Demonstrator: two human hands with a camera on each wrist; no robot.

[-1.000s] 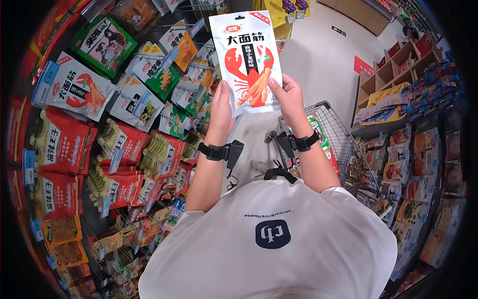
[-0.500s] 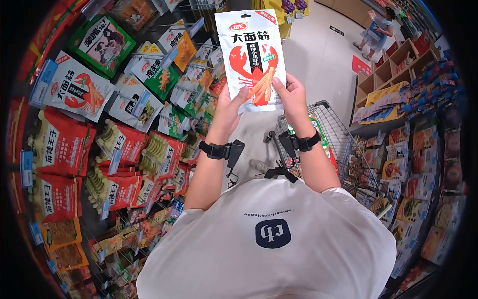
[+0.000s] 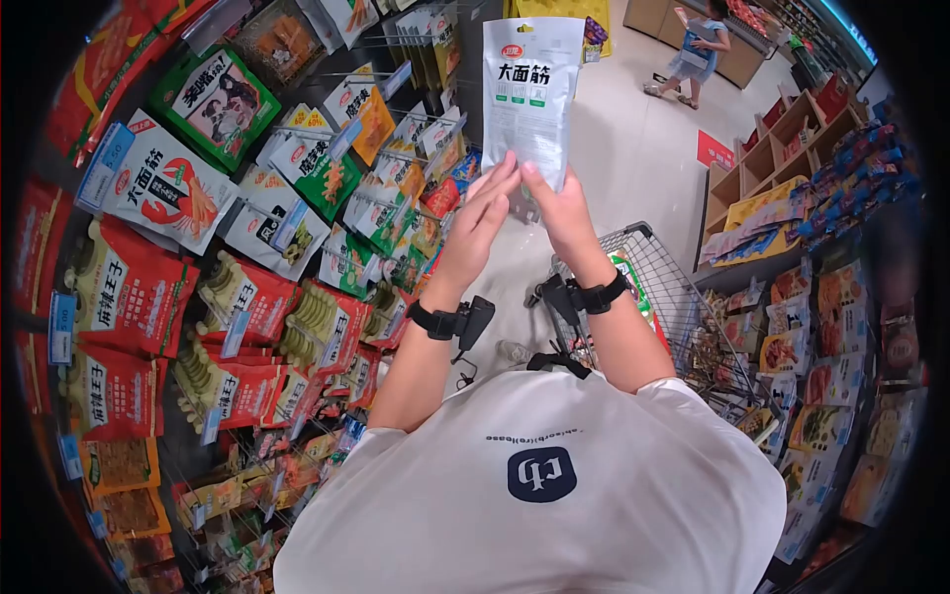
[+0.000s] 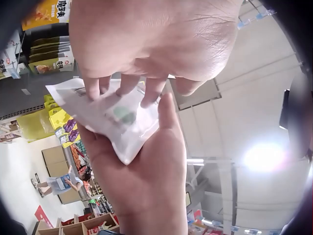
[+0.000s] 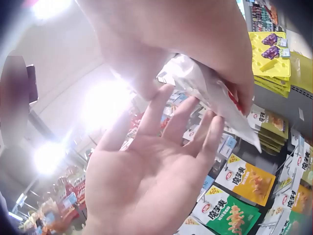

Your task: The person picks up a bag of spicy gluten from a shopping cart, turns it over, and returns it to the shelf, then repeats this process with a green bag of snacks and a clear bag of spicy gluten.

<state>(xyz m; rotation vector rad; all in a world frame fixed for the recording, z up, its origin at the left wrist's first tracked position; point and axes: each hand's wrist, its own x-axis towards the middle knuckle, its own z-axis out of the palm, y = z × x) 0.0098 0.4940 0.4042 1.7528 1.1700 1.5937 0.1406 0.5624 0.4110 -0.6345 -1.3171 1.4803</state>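
A white snack bag (image 3: 531, 94) stands upright before me with its printed back panel facing me. My right hand (image 3: 560, 210) grips its lower end, the thumb lying over the panel. Beside it, my left hand (image 3: 479, 230) has its fingers extended to the bag's bottom edge. In the right wrist view the left palm (image 5: 151, 171) faces up, fingertips right at the bag (image 5: 208, 90). The left wrist view shows the bag (image 4: 115, 115) bent, its corner lying against the right palm (image 4: 146, 171).
Racks of hanging snack bags line the left, including red packs (image 3: 129, 292) and a matching lobster-print bag (image 3: 168, 193). A wire shopping cart (image 3: 683, 297) stands close on the right. Beyond are wooden bins (image 3: 762, 163) and another person (image 3: 705, 49) in the aisle.
The bag has turned from its lobster front to its back and shifted right. My left hand has loosened from its grip, fingers now straight. The other person has moved left along the aisle.
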